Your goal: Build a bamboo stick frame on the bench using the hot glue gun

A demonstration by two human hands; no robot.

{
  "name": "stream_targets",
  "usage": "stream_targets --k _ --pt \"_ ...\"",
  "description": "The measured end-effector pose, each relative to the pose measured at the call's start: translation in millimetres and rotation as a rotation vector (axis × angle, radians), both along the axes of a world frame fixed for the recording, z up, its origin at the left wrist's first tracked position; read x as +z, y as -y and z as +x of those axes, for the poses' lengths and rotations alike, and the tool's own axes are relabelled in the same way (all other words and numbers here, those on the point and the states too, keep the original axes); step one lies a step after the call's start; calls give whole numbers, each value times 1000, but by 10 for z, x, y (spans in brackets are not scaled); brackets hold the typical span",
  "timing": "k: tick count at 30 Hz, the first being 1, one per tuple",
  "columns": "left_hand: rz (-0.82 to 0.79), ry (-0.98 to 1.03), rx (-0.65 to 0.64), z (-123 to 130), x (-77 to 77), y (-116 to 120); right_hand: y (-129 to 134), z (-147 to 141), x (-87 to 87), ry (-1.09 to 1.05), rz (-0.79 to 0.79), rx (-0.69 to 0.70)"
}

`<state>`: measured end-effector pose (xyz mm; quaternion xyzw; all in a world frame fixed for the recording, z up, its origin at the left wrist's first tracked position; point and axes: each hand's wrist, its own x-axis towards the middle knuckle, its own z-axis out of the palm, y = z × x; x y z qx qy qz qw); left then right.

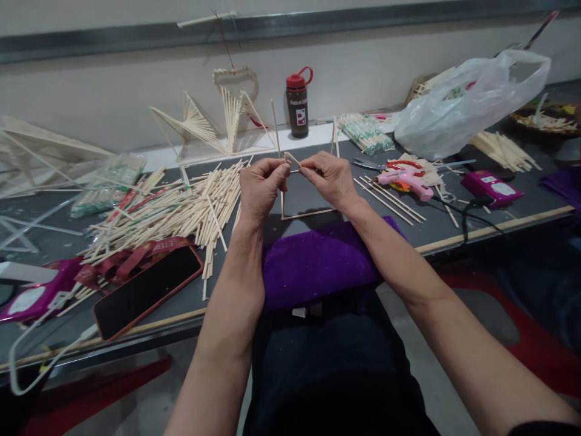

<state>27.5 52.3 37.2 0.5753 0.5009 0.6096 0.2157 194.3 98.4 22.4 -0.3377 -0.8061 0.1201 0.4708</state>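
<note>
Above the table edge, my left hand (265, 184) is closed in a pinch at a corner of a thin wooden stick frame (308, 214). An upright stick of that frame rises past the fingertips. My right hand (330, 175), also pinching, grips a thin wooden stick (293, 158) whose tip reaches the left fingertips; whether the tip is joined to the corner is too small to tell. The frame's lower bar lies just behind a folded purple cloth (320, 263). Right of it are several loose sticks (390, 203) and a pink glue gun (403, 181).
A heap of sticks (181, 212) spreads left, with a phone (149, 290) in front. Against the wall stand fan-shaped stick structures (195, 124) and a dark bottle (297, 109) with a red lid. Rightward are a plastic bag (458, 106), scissors (370, 165) and a magenta packet (491, 188).
</note>
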Motion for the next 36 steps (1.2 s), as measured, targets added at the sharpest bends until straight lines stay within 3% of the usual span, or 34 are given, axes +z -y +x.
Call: stream_targets --k 36 --pt "26 1 -25 -21 -18 -11 5 0 0 3 10 -7"
